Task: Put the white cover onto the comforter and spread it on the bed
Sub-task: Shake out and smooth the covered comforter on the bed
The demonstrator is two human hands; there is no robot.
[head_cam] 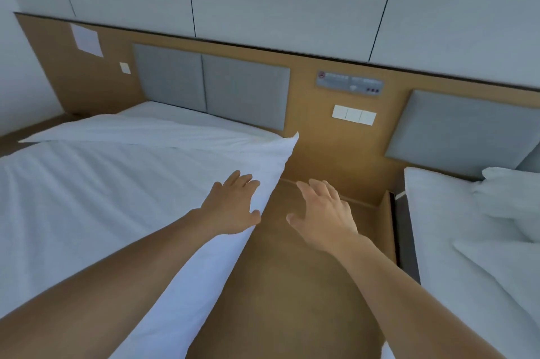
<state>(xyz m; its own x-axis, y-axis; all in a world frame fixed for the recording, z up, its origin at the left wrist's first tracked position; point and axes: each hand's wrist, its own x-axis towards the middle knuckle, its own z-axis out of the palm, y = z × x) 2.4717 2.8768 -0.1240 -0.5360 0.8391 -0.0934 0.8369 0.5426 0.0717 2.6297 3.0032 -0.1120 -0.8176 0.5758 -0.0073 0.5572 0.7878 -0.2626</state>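
The left hand (233, 206) rests flat with straight fingers, gripping nothing, on the white cover (102, 198), which lies spread to the right edge of the bed (181, 113). The right hand (324, 212) hovers released, fingers splayed, above the brown floor (292, 285) between this bed and a second bed (467, 227); grey headboard panels (213, 84) stand behind.

Soft, even, bluish light fills the room, with no glare. The picture is slightly blurred throughout. Straight lines bow toward the edges.

Bare floor (280, 285) aisle between covered bed (87, 198) and second bed (467, 241); headboard panel (321, 139) closes far end.
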